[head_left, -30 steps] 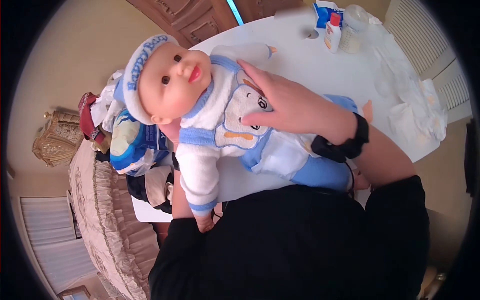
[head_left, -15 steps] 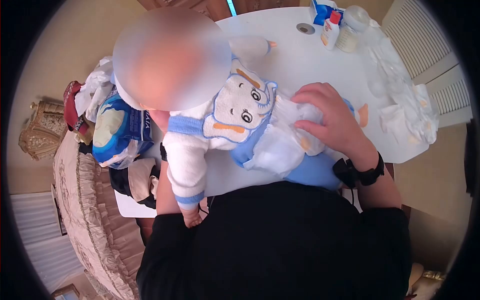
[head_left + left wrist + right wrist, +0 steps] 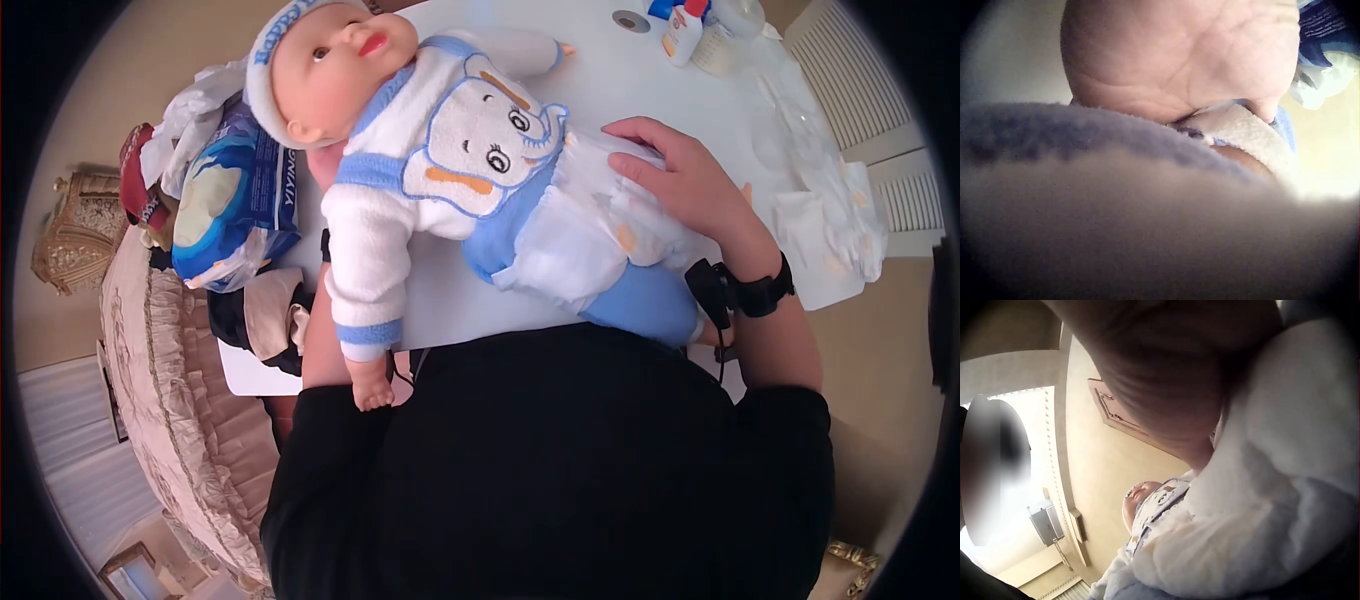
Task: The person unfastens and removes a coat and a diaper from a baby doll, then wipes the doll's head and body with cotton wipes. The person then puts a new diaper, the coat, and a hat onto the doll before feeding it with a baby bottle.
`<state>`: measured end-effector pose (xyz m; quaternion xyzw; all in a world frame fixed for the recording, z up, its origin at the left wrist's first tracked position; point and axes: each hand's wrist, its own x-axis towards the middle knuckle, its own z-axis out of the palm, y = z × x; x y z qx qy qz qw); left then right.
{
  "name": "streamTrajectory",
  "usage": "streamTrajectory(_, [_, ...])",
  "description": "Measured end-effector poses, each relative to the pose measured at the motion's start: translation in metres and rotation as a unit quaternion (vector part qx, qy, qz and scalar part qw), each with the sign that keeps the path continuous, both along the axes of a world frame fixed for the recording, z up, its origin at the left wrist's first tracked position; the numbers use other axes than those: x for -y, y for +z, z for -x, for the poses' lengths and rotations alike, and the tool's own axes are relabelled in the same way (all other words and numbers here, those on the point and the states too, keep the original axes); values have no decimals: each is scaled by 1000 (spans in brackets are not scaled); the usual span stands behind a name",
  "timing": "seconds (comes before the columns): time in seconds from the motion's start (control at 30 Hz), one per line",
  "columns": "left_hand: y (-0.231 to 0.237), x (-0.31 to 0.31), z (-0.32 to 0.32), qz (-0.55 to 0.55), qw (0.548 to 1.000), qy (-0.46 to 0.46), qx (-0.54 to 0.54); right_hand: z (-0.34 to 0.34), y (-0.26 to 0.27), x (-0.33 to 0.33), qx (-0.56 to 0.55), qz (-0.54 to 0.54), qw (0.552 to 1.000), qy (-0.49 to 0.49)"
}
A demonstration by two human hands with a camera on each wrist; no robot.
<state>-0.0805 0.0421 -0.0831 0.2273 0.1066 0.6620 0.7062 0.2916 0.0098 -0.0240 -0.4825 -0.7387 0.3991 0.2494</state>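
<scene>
A baby doll (image 3: 470, 115) in a white and blue elephant outfit and a lettered cap lies face up, slanting across the head view. Around its hips, over the blue trousers, is a white diaper (image 3: 565, 215). My right hand (image 3: 690, 180) rests on the upper side of this diaper, fingers relaxed and slightly bent. White padding fills much of the right wrist view beside that hand. Behind the doll's neck, mostly hidden, is my left hand (image 3: 322, 165). Its bare palm shows close above the fuzzy clothing in the left wrist view, the fingers out of sight.
On the white table (image 3: 450, 305), a blue package (image 3: 215, 200) and dark cloth lie left of the doll. A red-capped white bottle (image 3: 683, 38) and a clear bottle (image 3: 718, 48) stand at the back right. Spread white diapers (image 3: 825, 220) cover the right edge.
My right hand has left the doll's chest and moved right, down to the diaper at its hips. The doll's head sits higher in view. My left hand stays behind the neck.
</scene>
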Motion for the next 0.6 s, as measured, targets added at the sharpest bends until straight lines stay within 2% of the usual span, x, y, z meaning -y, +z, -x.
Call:
streamTrajectory(0.07, [-1, 10, -1, 4, 1000, 8, -4, 5, 1, -3, -19, -9, 1000, 5])
streamTrajectory(0.13, [-1, -10, -5, 10, 1000, 15, -9, 12, 6, -3, -39, -141, 988, 51])
streamTrajectory(0.17, [-4, 4, 0, 13, 1000, 19, -11, 16, 10, -2, -39, -141, 988, 56])
streamTrajectory(0.23, [-8, 6, 6, 21, 999, 28, -14, 27, 23, 4, -20, -331, 924, 191])
streamTrajectory(0.27, [-11, 5, 4, 25, 999, 31, -16, 32, 30, 10, -21, -330, 924, 195])
streamTrajectory(0.33, [-13, 8, 4, 32, 999, 35, -20, 43, 44, 25, 38, -306, 894, 324])
streamTrajectory(0.47, [-16, -1, 5, 40, 998, 43, -25, 58, 53, 50, 100, -291, 881, 360])
streamTrajectory(0.53, [-18, -11, 6, 44, 998, 48, -28, 58, 47, 53, 137, -319, 880, 324])
streamTrajectory(0.6, [-19, -17, 7, 46, 997, 51, -31, 57, 42, 52, 143, -313, 879, 331])
